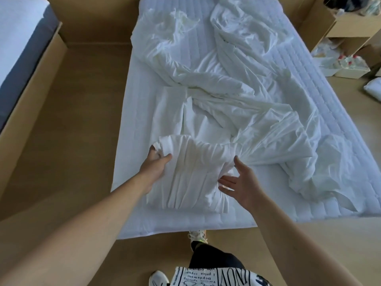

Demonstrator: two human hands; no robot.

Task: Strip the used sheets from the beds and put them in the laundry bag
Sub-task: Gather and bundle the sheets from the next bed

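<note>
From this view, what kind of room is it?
Probably a bedroom, perhaps a guest room: a quilted mattress bearing a crumpled white sheet, a second bed at left, a wooden nightstand.

Left hand fingertips buried in the gathered sheet, second bed cut by the left edge, shelf clutter at right too blurred to identify.

This is a bedroom, perhaps a guest room. A low mattress lies on the tan floor with rumpled white sheets, a second bed stands to the left, and a wooden nightstand sits at the far right corner.
</note>
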